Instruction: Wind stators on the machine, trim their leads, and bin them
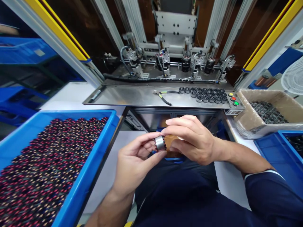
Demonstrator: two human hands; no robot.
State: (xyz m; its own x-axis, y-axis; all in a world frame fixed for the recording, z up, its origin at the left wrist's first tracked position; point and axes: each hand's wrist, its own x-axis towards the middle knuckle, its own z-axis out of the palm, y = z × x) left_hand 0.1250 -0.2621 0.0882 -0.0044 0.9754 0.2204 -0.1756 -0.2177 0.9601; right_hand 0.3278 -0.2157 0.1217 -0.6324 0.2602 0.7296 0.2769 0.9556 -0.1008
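Nearest the camera, both hands meet above the person's lap. The left hand (134, 160) is curled, thumb and fingers pinching a small wound stator (160, 143), a steel ring with dark red windings at its edge. The right hand (191, 140) is closed on the same stator from the other side, its fingers bent over the top. The stator sits between the two sets of fingertips, in the air just in front of the counter's (71, 94) edge.

To the left, a blue bin (94, 157) lies full of red-wound stators. To the right are another blue bin (267, 148) and, behind it, a cardboard box (246, 119) with a plastic liner, full of dark parts.

Farther off, a steel tray (132, 96) carries yellow-handled pliers (163, 96), a cluster of bare black stator cores (205, 94) and three coloured push buttons (233, 98). Behind it stands a winding machine (176, 60).
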